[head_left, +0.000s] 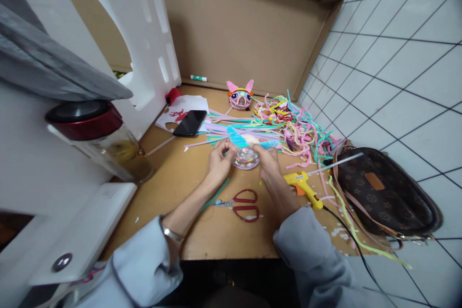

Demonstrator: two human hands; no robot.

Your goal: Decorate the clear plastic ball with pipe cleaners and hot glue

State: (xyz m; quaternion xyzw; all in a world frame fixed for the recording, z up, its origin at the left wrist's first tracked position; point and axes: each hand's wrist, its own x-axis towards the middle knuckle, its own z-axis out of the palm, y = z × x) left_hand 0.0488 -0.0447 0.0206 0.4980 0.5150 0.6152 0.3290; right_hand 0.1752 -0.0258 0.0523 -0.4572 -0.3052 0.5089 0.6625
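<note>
Head cam: left hand [219, 161] & right hand [268, 160] fingers pinched on clear ball [246, 156] w/ blue pipe cleaner [237, 137].

A flat sheet of brown cardboard [187, 173] is laid out as the work surface. On it are found red-handled scissors [242, 204], a yellow glue gun [302, 186], a black phone [189, 122] on white paper [187, 105], a heap of coloured pipe cleaners [288, 125], a pink animal head [240, 96], a marker [198, 78] and a red-lidded jar [104, 139].
</note>
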